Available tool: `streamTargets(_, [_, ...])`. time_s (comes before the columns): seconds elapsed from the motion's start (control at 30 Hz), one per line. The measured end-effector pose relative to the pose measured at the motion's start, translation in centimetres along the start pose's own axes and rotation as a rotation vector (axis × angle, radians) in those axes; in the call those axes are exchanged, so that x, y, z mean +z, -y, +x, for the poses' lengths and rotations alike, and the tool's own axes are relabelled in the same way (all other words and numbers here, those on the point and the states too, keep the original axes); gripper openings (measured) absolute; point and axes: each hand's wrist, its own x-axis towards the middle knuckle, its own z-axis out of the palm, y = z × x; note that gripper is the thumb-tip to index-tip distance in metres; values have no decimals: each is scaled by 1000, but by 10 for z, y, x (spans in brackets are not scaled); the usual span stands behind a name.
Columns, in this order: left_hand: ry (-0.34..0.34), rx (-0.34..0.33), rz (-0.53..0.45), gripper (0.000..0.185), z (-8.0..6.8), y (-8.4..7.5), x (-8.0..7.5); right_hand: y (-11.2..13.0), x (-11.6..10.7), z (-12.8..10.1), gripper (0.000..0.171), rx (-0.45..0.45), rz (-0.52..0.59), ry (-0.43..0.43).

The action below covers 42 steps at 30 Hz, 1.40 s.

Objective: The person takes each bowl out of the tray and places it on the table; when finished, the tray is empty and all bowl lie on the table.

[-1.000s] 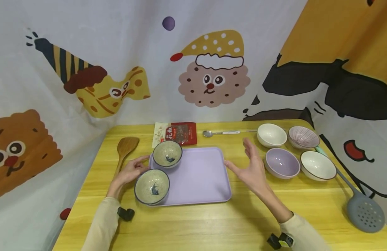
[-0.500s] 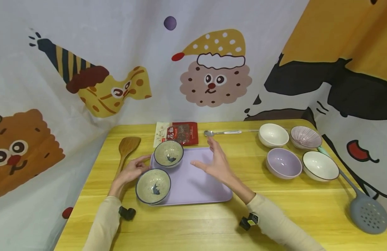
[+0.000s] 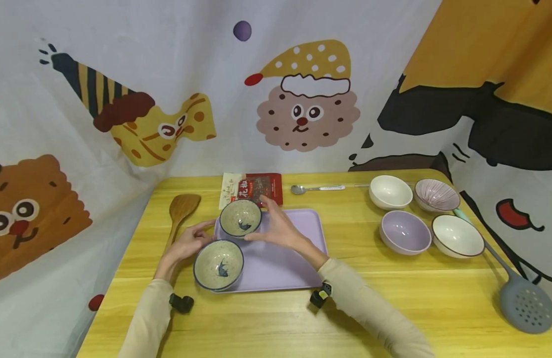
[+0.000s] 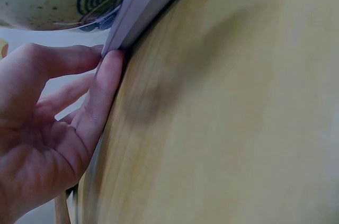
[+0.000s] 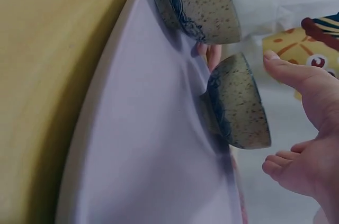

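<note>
A lilac tray [image 3: 280,266] lies on the table, carrying two speckled bowls with blue fish marks along its left side. My left hand [image 3: 188,243] is at the tray's left edge; in the left wrist view its thumb and index finger pinch the tray's rim [image 4: 135,15]. Close to the farther bowl [image 3: 239,215] is my right hand [image 3: 282,227], thumb and fingers spread apart at that bowl's right side. The right wrist view has this hand [image 5: 323,144] holding nothing, with a gap to the bowl. The nearer bowl [image 3: 213,263] stands untouched.
Behind the tray lie a red spice packet [image 3: 269,186] and a spoon [image 3: 318,188]. A wooden spatula [image 3: 182,209] is at left. At right stand a white bowl [image 3: 390,191], purple bowl [image 3: 405,231], striped bowl [image 3: 436,195], dark-rimmed bowl [image 3: 457,236] and grey skimmer [image 3: 526,306].
My right hand has moved left, from beyond the tray's right edge, across the tray to the farther bowl. The left hand and both bowls on the tray have stayed in place.
</note>
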Motion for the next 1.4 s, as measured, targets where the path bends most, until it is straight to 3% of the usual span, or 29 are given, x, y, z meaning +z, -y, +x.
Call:
streamTargets(0.63, [11,-24,5,60,-3,-3,-1,-13,25,26,133,35,53,129])
streamTargets(0.83, [36,-10,50,61,-2,-4,-2,-12,27,27,132,44,27,63])
streamTargets(1.07, [52,16,27,66,-3,-6,-2,-14,24,18,129,74,48,-40])
streamTargets(1.4, [48,17,33,69,-9,-10,-1,-15,-16,-10,126,49,68,-192])
